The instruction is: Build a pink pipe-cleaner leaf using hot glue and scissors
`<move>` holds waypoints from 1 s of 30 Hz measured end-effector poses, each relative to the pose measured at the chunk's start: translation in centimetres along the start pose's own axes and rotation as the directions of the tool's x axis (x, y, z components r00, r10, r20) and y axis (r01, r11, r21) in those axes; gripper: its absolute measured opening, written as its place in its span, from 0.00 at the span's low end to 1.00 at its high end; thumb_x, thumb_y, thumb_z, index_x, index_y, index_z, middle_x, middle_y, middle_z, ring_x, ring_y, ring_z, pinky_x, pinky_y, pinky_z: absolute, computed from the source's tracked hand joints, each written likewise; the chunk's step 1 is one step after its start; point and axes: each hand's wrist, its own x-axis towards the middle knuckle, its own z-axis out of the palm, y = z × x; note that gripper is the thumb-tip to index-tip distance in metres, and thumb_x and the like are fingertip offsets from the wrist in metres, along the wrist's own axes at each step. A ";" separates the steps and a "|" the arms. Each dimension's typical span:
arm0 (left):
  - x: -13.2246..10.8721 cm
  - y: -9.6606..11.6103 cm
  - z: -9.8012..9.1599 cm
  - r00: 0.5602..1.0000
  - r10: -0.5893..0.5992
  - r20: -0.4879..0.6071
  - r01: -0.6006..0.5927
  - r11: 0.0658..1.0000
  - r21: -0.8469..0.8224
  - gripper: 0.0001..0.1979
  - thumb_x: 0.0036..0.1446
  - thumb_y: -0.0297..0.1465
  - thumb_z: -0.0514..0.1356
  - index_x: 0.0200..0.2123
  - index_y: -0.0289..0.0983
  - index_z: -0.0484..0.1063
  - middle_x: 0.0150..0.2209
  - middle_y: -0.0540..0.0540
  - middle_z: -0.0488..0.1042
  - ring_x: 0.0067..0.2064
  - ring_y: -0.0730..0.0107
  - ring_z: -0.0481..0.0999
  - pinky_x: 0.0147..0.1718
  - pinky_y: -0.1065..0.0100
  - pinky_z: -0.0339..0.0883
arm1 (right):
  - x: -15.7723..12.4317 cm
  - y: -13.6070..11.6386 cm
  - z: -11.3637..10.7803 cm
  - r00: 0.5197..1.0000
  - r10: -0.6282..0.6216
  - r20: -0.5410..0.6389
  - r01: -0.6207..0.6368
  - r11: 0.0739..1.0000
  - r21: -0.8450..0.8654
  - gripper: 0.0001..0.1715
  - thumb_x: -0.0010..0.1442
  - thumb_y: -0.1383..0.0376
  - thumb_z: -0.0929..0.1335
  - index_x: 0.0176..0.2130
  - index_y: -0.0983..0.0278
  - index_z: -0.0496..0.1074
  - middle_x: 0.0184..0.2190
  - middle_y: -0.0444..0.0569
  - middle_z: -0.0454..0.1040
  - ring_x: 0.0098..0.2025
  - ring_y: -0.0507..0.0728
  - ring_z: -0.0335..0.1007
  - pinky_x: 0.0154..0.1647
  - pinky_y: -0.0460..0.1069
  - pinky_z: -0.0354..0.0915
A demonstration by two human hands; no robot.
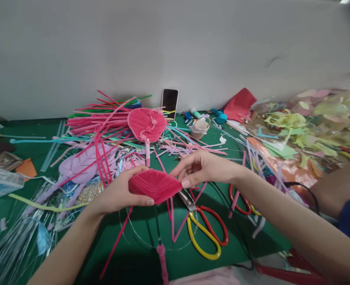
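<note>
A dark pink fan-shaped piece of fuzzy stems [155,185] is held up over the green table. My left hand [123,190] grips its left end, thumb along the lower edge. At its right tip, my right hand [195,168] pinches the edge between thumb and fingers. Below the piece, a dark thin rod leads down to a pink wrapped handle [162,257]. Scissors with red and yellow handles [206,233] lie just right of it, blades partly under the piece. Bent pink stems [175,225] lie beside the scissors.
Behind the hands are a round pink fan [148,124], a bundle of pink stems [97,120], a phone [170,103] against the wall and a paper cup [200,127]. Silvery strands [17,245] lie left. Paper scraps [287,122] and another person's arm [332,182] are right.
</note>
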 end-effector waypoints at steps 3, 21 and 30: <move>0.0 0.1 -0.1 0.999 0.038 0.008 -0.038 0.999 -0.017 0.28 0.35 0.36 0.76 0.43 0.42 0.75 0.39 0.52 0.76 0.40 0.62 0.77 0.40 0.67 0.71 | 0.4 0.9 0.3 1.000 -0.009 0.030 0.004 0.986 0.166 0.15 0.49 0.65 0.77 0.40 0.62 0.80 0.27 0.42 0.80 0.26 0.47 0.73 0.26 0.41 0.67; 0.8 1.6 -2.4 0.962 0.030 0.271 -0.073 0.986 0.152 0.16 0.40 0.31 0.71 0.36 0.40 0.78 0.29 0.53 0.77 0.30 0.67 0.77 0.28 0.72 0.70 | 2.4 6.5 7.8 0.820 -0.007 -0.573 0.289 0.869 0.402 0.22 0.47 0.50 0.77 0.28 0.62 0.69 0.23 0.39 0.67 0.25 0.48 0.61 0.28 0.45 0.61; 0.8 -1.0 -2.7 0.978 0.012 0.210 -0.041 0.990 0.136 0.23 0.40 0.31 0.72 0.44 0.42 0.79 0.38 0.49 0.81 0.38 0.62 0.79 0.38 0.67 0.73 | 2.0 6.0 8.4 0.466 -0.550 -0.693 0.029 0.793 -0.609 0.05 0.59 0.65 0.71 0.31 0.60 0.77 0.28 0.45 0.78 0.30 0.54 0.71 0.35 0.50 0.68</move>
